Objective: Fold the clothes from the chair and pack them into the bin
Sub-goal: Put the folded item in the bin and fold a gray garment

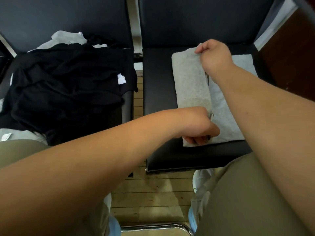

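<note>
Plainly, two black chairs filled the upper frame. The left chair point(127, 104) was almost buried under a pile point(68, 86) of dark clothes, its folds too black to tell one garment from another. A white cloth point(68, 37) poked out behind it, mostly hidden.

On the right chair point(158, 82) lay a pale grey towel point(190, 82), its left part doubled over the rest as a long flap. The right forearm crossed the towel and hid part of its far side.

The left hand point(197, 125), at centre frame, was closed like a fist on the flap's near end, fingers curled under the edge. The right hand point(214, 55), upper right of centre, pinched the flap's far end between thumb and fingers; the fingertips were largely hidden behind the knuckles.

A small white tag point(121, 79) showed on the pile's right side, and another label point(6, 136) sat on pale cloth at the lower left edge. Any print on either was too small to read.
</note>
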Demonstrator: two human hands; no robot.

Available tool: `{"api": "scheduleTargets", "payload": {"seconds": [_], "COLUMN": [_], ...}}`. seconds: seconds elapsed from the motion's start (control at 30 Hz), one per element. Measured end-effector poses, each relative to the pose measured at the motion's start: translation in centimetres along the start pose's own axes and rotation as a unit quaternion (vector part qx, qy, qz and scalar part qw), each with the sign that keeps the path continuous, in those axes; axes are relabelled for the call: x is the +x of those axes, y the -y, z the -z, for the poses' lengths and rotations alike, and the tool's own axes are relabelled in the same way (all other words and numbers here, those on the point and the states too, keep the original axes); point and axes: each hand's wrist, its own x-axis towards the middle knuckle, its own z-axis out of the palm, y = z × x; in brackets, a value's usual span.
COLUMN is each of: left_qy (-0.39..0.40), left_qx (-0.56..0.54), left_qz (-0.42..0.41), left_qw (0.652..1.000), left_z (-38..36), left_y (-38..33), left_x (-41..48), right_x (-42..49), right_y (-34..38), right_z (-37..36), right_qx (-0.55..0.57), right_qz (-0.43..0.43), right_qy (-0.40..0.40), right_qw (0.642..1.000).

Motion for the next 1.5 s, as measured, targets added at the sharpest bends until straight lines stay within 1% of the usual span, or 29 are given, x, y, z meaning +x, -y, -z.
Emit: {"api": "scheduleTargets", "payload": {"seconds": [0.07, 0.13, 0.2, 0.23, 0.27, 0.3, 0.33, 0.37, 0.4, 0.43, 0.47, 0.5, 0.57, 0.67, 0.77, 0.83, 0.93, 1.0, 1.07, 1.13, 1.17, 1.23, 1.33, 1.4, 1.43, 1.5], "left_qy": [-0.001, 0.013, 0.009, -0.012, -0.053, -0.108, -0.166, -0.211, -0.238, -0.240, -0.221, -0.193, -0.150, -0.144, -0.138, -0.148, -0.172, -0.195, -0.228, -0.250, -0.249, -0.217, -0.137, -0.100, -0.091, -0.104], "left_qx": [0.007, 0.002, -0.009, -0.004, 0.019, 0.065, 0.126, 0.196, 0.268, 0.333, 0.382, 0.406, 0.409, 0.419, 0.440, 0.458, 0.500, 0.531, 0.534, 0.508, 0.491, 0.453, 0.396, 0.386, 0.402, 0.440], "left_qz": [-0.004, -0.001, -0.003, -0.016, -0.037, -0.063, -0.092, -0.120, -0.144, -0.152, -0.140, -0.115, -0.067, -0.044, 0.022, 0.074, 0.140, 0.145, 0.088, -0.006, -0.050, -0.117, -0.200, -0.244, -0.254, -0.267], "left_qw": [1.000, 1.000, 1.000, 1.000, 0.998, 0.990, 0.974, 0.950, 0.923, 0.899, 0.886, 0.886, 0.898, 0.895, 0.887, 0.873, 0.837, 0.812, 0.810, 0.824, 0.833, 0.857, 0.886, 0.884, 0.875, 0.851], "left_z": [-0.7, -1.3, -1.5, -1.4, -1.2, -1.0, -0.7, -0.6, -0.5, -0.5, -0.6, -0.7, -0.6, 0.3, 1.9, 3.3, 5.0, 5.3, 4.8, 3.4, 2.5, 0.6, -2.0, -3.5, -4.1, -5.0], "left_y": [0.1, 0.4, 0.6, 0.7, 0.8, 0.9, 1.1, 1.3, 1.7, 2.0, 2.3, 2.6, 2.8, 2.5, 2.0, 1.9, 1.9, 2.2, 2.3, 2.0, 1.7, 1.0, 0.5, 0.8, 1.0, 1.5], "left_x": [0.9, 1.4, 1.6, 1.5, 1.4, 1.3, 1.2, 1.3, 1.5, 1.6, 1.5, 1.5, 1.2, 1.1, 1.1, 0.9, 0.0, -0.5, -0.5, -0.1, 0.0, 0.3, 1.1, 1.5, 1.7, 2.2], "right_x": [0.4, 0.8, 1.0, 1.0, 0.9, 0.8, 0.6, 0.5, 0.3, 0.2, 0.2, 0.0, -0.2, 0.1, 0.1, -0.7, -1.6, -1.7, -1.7, -1.9, -1.9, -1.7, -1.5, -1.1, -0.7, 0.5], "right_y": [-0.8, -1.6, -2.0, -1.8, -1.7, -1.5, -1.3, -1.1, -0.9, -0.9, -0.7, -0.6, -0.4, -0.4, -1.0, -1.3, -1.3, -1.2, -1.4, -1.9, -2.2, -2.9, -4.0, -5.1, -5.8, -7.6], "right_z": [0.6, 0.9, 1.2, 1.2, 1.4, 1.6, 1.9, 2.1, 2.3, 2.4, 2.5, 2.6, 2.4, 2.1, 1.9, 2.1, 2.5, 2.8, 3.3, 4.0, 4.5, 5.7, 7.7, 8.6, 9.0, 9.7], "right_qx": [0.029, 0.060, 0.058, 0.048, 0.036, 0.024, 0.014, 0.009, 0.015, 0.023, 0.026, 0.022, 0.005, -0.032, -0.060, -0.042, 0.006, 0.019, 0.016, 0.006, -0.007, -0.053, -0.139, -0.212, -0.259, -0.324], "right_qz": [-0.024, -0.057, -0.085, -0.089, -0.086, -0.077, -0.067, -0.058, -0.056, -0.056, -0.056, -0.055, -0.055, -0.094, -0.121, -0.116, -0.126, -0.136, -0.127, -0.116, -0.112, -0.115, -0.115, -0.114, -0.116, -0.147], "right_qy": [0.002, 0.011, 0.026, 0.033, 0.037, 0.037, 0.038, 0.041, 0.040, 0.038, 0.037, 0.042, 0.055, 0.078, 0.108, 0.114, 0.136, 0.155, 0.137, 0.096, 0.075, 0.050, 0.009, 0.005, 0.014, 0.028], "right_qw": [0.999, 0.996, 0.994, 0.994, 0.995, 0.996, 0.997, 0.997, 0.997, 0.997, 0.997, 0.997, 0.997, 0.992, 0.985, 0.986, 0.983, 0.978, 0.982, 0.989, 0.991, 0.991, 0.984, 0.970, 0.959, 0.934]}}
